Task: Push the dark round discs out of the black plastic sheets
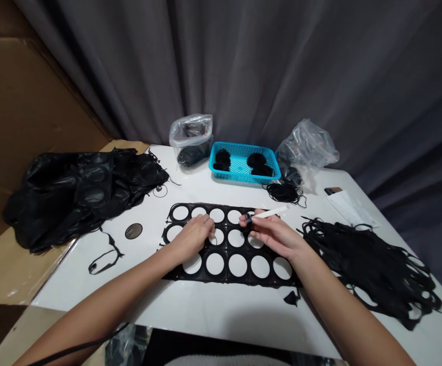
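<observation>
A black rubber sheet [226,251] punched with rows of round holes lies flat on the white table [213,310] in front of me. My left hand [192,236] rests on its left part, fingers curled down and pressing the sheet. My right hand [272,231] hovers over the sheet's upper right and pinches a white stick-like tool [272,212], with a small black piece at its near end between the fingertips.
A pile of black uncut sheets [80,190] sits at the left. A heap of punched scrap [373,262] lies at the right. A blue basket [244,162] of black rings stands at the back between two plastic bags [191,137]. One loose disc [133,231] lies left.
</observation>
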`<state>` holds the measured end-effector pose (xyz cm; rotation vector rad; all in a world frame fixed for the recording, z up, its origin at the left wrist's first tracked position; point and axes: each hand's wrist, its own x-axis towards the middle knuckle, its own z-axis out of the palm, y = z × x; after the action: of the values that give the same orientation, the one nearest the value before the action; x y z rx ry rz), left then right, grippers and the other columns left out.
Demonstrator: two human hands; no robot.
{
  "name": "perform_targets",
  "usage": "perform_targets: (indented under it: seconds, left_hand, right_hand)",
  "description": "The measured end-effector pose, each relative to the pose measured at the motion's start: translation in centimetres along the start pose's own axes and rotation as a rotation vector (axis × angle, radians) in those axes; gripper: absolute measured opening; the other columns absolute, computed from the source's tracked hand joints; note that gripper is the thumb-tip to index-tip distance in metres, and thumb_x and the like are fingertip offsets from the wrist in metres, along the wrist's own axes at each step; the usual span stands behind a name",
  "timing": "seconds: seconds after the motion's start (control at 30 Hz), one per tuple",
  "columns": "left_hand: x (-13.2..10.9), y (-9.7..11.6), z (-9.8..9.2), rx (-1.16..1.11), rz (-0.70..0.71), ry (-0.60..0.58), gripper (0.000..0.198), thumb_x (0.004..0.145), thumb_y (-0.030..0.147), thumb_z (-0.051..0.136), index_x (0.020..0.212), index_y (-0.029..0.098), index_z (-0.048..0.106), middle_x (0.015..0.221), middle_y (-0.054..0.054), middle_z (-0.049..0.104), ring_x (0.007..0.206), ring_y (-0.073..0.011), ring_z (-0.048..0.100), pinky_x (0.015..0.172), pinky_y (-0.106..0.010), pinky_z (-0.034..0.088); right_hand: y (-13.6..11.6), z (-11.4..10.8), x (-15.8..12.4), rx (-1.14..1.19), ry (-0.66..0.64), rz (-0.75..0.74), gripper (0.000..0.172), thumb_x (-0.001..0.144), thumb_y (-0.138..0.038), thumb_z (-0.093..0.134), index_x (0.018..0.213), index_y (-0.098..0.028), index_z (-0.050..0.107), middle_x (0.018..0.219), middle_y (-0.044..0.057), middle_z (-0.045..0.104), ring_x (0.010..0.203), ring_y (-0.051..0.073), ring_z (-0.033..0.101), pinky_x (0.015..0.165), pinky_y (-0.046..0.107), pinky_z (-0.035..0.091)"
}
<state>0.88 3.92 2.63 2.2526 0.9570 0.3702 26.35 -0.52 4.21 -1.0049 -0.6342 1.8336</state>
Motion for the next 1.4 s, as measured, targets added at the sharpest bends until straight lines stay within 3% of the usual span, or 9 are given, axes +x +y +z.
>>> perform_targets:
  seconds: [0.23, 0.4, 0.57, 0.7, 0.8, 0.9, 1.03, 1.23, 1.4]
  left_hand:
    - [2.3, 4.2, -3.1, -0.330, 0.059, 0.000, 0.012, 0.095, 0.025, 0.047, 0.084, 0.020, 0.049, 0.078, 0.001, 0.063, 0.072, -0.0148, 0.059, 0.069, -0.025, 0.044]
    - [4.3, 5.2, -5.7, -0.704, 0.099, -0.058, 0.024, 0.092, 0.039, 0.059, 0.085, 0.018, 0.050, 0.070, 0.002, 0.059, 0.063, -0.0129, 0.055, 0.062, -0.025, 0.043]
    - [4.6, 5.7, -7.5, -0.988, 0.056, -0.061, 0.025, 0.089, 0.034, 0.065, 0.105, 0.018, 0.057, 0.097, -0.003, 0.064, 0.080, -0.0132, 0.061, 0.073, -0.027, 0.047]
    - [4.3, 5.6, -7.7, -1.280, -0.033, -0.232, 0.048, 0.079, 0.022, 0.069, 0.125, 0.021, 0.055, 0.128, -0.009, 0.059, 0.105, -0.0180, 0.062, 0.085, -0.029, 0.046]
    - [4.1, 5.0, -7.5, -1.404, -0.061, -0.397, 0.061, 0.076, 0.023, 0.073, 0.133, 0.025, 0.051, 0.125, -0.008, 0.062, 0.103, -0.0195, 0.065, 0.085, -0.032, 0.047]
    - [4.1, 4.3, -6.8, -1.458, -0.061, -0.460, 0.068, 0.074, 0.022, 0.079, 0.135, 0.025, 0.050, 0.115, -0.007, 0.064, 0.101, -0.0204, 0.067, 0.085, -0.033, 0.047]
    - [4.6, 4.1, -5.5, -1.370, -0.077, -0.377, 0.066, 0.070, 0.015, 0.081, 0.130, 0.023, 0.054, 0.101, -0.005, 0.066, 0.088, -0.0169, 0.068, 0.080, -0.029, 0.049]
    - [4.8, 5.4, -5.6, -1.087, 0.080, 0.031, 0.050, 0.077, 0.020, 0.079, 0.121, 0.018, 0.055, 0.092, -0.006, 0.069, 0.082, -0.0157, 0.065, 0.073, -0.026, 0.049]
    - [3.7, 6.7, -6.8, -1.003, 0.176, 0.078, 0.052, 0.080, 0.022, 0.078, 0.125, 0.018, 0.053, 0.091, -0.007, 0.071, 0.081, -0.0161, 0.067, 0.073, -0.026, 0.050]
  right_hand:
    - [-0.1, 3.1, -0.3, -0.024, -0.222, 0.036, 0.031, 0.072, -0.024, 0.086, 0.076, -0.017, 0.056, 0.083, 0.000, 0.065, 0.091, 0.017, 0.067, 0.080, 0.032, 0.058]
    - [-2.3, 5.2, -1.0, -0.026, -0.267, -0.039, 0.029, 0.076, -0.025, 0.082, 0.076, -0.018, 0.054, 0.090, 0.003, 0.066, 0.101, 0.019, 0.066, 0.078, 0.027, 0.056]
    - [-4.0, 6.6, -1.2, 0.031, -0.299, -0.103, 0.021, 0.079, -0.026, 0.079, 0.086, -0.020, 0.060, 0.107, 0.005, 0.069, 0.105, 0.018, 0.066, 0.085, 0.027, 0.055]
    - [-4.3, 7.5, -1.7, 0.018, -0.323, -0.120, 0.037, 0.081, -0.027, 0.075, 0.115, -0.021, 0.061, 0.119, 0.008, 0.068, 0.108, 0.019, 0.066, 0.090, 0.030, 0.055]
    - [-4.1, 7.8, -2.0, -0.001, -0.347, -0.094, 0.027, 0.081, -0.029, 0.075, 0.104, -0.020, 0.062, 0.120, 0.010, 0.067, 0.114, 0.022, 0.064, 0.092, 0.032, 0.054]
    - [-3.8, 7.8, -2.1, 0.009, -0.335, -0.108, 0.020, 0.081, -0.029, 0.075, 0.087, -0.021, 0.058, 0.115, 0.008, 0.068, 0.112, 0.022, 0.065, 0.092, 0.034, 0.054]
    - [-3.5, 8.1, -2.2, -0.056, -0.369, -0.123, 0.022, 0.081, -0.032, 0.075, 0.088, -0.020, 0.059, 0.116, 0.010, 0.066, 0.114, 0.025, 0.063, 0.087, 0.038, 0.055]
    - [-3.2, 8.0, -3.3, -0.561, -0.457, -0.188, 0.029, 0.079, -0.035, 0.078, 0.073, -0.019, 0.055, 0.120, 0.011, 0.062, 0.109, 0.025, 0.060, 0.096, 0.042, 0.047]
    - [-3.1, 7.5, -3.6, -1.020, -0.510, -0.324, 0.018, 0.084, -0.035, 0.071, 0.077, -0.020, 0.064, 0.109, 0.007, 0.061, 0.110, 0.024, 0.056, 0.093, 0.035, 0.045]
